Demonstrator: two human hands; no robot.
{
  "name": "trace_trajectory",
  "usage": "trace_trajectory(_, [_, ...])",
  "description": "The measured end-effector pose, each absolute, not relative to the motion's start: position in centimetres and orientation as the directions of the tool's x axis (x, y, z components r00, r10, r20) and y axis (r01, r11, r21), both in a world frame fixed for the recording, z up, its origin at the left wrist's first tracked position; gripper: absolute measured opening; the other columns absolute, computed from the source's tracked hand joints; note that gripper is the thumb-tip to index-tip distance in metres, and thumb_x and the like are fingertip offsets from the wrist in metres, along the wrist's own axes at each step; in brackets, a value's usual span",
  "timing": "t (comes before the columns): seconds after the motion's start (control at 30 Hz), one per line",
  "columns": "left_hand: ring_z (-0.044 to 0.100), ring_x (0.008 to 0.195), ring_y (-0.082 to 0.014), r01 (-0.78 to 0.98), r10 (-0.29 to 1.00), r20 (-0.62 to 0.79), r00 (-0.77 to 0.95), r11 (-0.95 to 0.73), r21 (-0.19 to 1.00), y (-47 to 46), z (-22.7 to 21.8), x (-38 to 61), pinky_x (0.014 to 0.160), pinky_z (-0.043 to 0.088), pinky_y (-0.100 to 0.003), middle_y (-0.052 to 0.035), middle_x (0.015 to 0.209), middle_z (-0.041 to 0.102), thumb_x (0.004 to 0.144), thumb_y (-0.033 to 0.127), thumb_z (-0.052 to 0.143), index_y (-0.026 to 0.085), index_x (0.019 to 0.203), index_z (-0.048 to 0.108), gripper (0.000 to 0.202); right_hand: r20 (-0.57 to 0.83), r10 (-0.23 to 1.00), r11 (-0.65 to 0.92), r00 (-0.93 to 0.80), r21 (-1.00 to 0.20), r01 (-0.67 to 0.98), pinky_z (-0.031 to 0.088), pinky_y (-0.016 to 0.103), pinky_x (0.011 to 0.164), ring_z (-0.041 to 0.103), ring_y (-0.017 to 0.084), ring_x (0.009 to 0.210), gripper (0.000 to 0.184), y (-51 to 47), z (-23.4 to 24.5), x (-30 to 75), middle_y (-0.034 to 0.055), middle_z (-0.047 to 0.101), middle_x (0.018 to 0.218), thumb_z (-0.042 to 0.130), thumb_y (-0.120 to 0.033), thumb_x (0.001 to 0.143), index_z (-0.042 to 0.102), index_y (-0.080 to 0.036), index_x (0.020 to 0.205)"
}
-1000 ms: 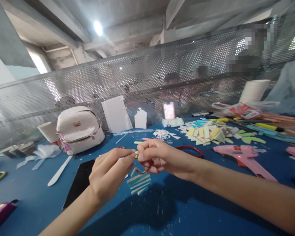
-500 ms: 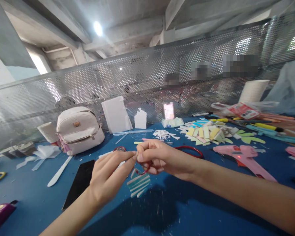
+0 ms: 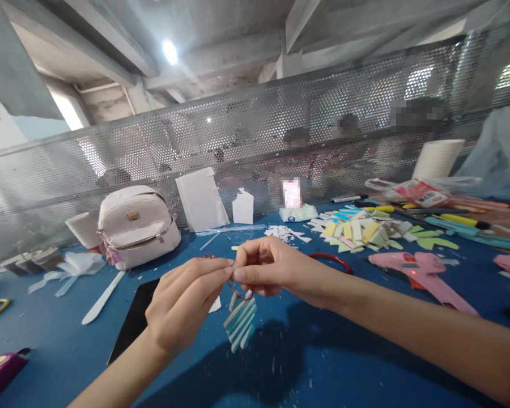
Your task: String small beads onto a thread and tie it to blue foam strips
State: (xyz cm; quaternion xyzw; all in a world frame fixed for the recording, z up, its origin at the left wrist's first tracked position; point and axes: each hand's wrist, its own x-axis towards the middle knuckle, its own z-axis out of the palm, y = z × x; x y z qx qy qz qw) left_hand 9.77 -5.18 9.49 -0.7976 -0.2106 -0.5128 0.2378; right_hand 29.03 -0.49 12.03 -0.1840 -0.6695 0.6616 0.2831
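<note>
My left hand (image 3: 186,300) and my right hand (image 3: 268,266) meet fingertip to fingertip above the middle of the blue table (image 3: 323,362). Both are closed in a pinch on a thin red cord (image 3: 229,285), whose pinched part is mostly hidden by the fingers. From its loop, below the fingertips, hangs a small flat piece with blue and white stripes (image 3: 240,321). Behind my right wrist a red curved cord (image 3: 336,259) lies on the table; whether it joins the held one I cannot tell. A black phone-like slab (image 3: 132,323) is partly under my left hand.
A pink glue gun (image 3: 420,272) lies right, near a heap of coloured strips (image 3: 361,229). Left stand a pale backpack (image 3: 138,226) and a white plastic knife (image 3: 104,297). White boards (image 3: 202,198) lean at the back against a perforated metal screen (image 3: 246,136), with people behind it.
The striped piece has swung from lying slanted to hanging more upright below the fingers. My left hand has shifted slightly left and down; both hands still pinch the cord.
</note>
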Motion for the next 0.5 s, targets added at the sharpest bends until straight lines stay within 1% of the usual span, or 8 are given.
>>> trace_trajectory(0.2, [0.073,0.079,-0.0176,0.564,0.081,0.918,0.387,-0.809,-0.167,-5.20,9.72,9.70,0.074,0.061,-0.029,-0.0098,0.086,0.076,0.083,-0.004,0.065,0.010,0.093,0.069,0.019,0.143,0.614,0.060,-0.776,-0.989,-0.134,0.032,0.016,0.043,0.046,0.005,0.050,0.033,-0.06,11.59,29.06,-0.0009,0.064,0.067,0.080,-0.042,0.074,0.064,-0.013,0.074])
trace_trajectory(0.4, [0.072,0.088,-0.0191,0.568,0.122,0.885,0.450,-0.804,-0.177,-5.21,9.84,9.23,0.080,0.060,-0.031,-0.0125,0.095,0.076,0.086,-0.003,0.060,0.010,0.098,0.069,0.020,0.133,0.636,0.058,-0.760,-0.991,-0.124,0.034,0.016,0.046,0.048,0.005,0.053,0.029,0.13,11.51,29.15,0.0000,0.066,0.070,0.082,-0.038,0.072,0.066,-0.014,0.075])
trace_trajectory(0.5, [0.072,0.092,-0.0190,0.559,0.120,0.869,0.480,-0.805,-0.197,-5.06,9.89,9.02,0.083,0.059,-0.030,-0.0133,0.097,0.076,0.087,-0.003,0.059,0.008,0.099,0.070,0.020,0.147,0.640,0.065,-0.754,-0.988,-0.138,0.036,0.015,0.048,0.049,0.006,0.055,0.029,0.14,11.61,29.15,-0.0001,0.065,0.070,0.082,-0.038,0.072,0.066,-0.014,0.075])
